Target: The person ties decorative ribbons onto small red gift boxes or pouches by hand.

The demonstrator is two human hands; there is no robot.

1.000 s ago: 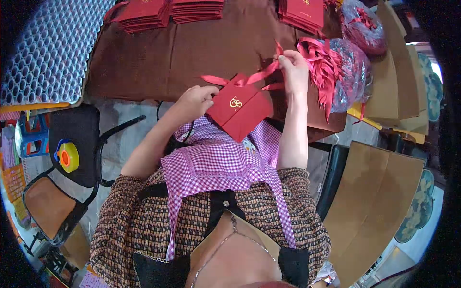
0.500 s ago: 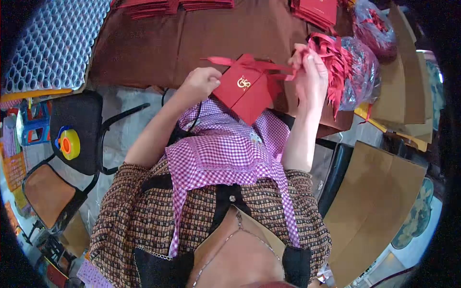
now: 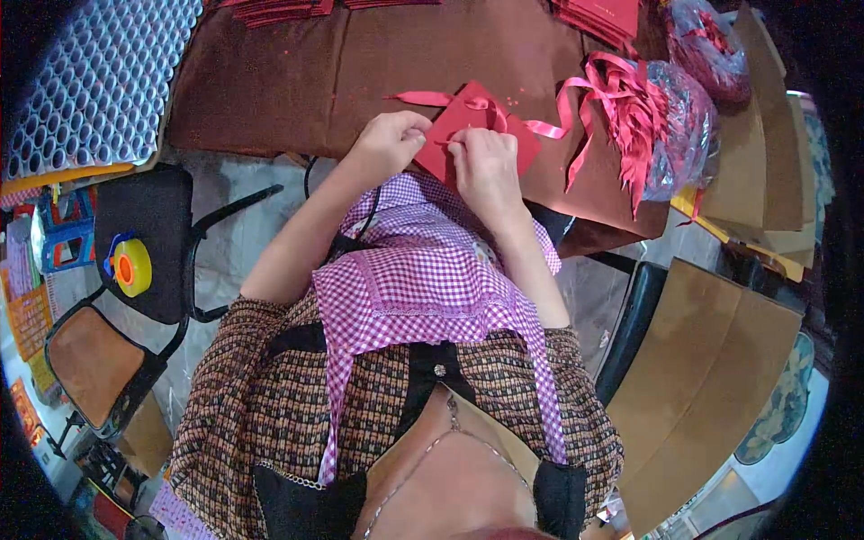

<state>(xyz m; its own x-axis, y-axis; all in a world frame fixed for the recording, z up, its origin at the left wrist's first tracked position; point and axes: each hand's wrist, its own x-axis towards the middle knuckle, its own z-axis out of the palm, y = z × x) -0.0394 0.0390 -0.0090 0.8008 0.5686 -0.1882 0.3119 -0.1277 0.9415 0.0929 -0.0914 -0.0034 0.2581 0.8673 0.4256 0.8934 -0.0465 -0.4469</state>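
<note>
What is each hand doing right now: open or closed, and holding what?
Left hand: closed, pinching the bag at its edge.
Right hand: closed, fingertips pinched on the bag; whether on ribbon or paper cannot be told.

A: How much of the red bag [image 3: 456, 114] shows?

B: Only the far corner, beyond the fingertips. The 2 hands, left hand [image 3: 391, 144] and right hand [image 3: 481, 162], cover the near part.

A: Are the fingers pinching anything?

B: Too small to tell. The tips meet at the bag's edge, and what lies between them is hidden.

A: And the ribbon [image 3: 544, 130]?

B: It runs in under the right fingers, so its end is out of sight.

A: Farther out?

B: 2 red stacks [image 3: 601, 13], well beyond the fingers, are cut by the top edge.
</note>
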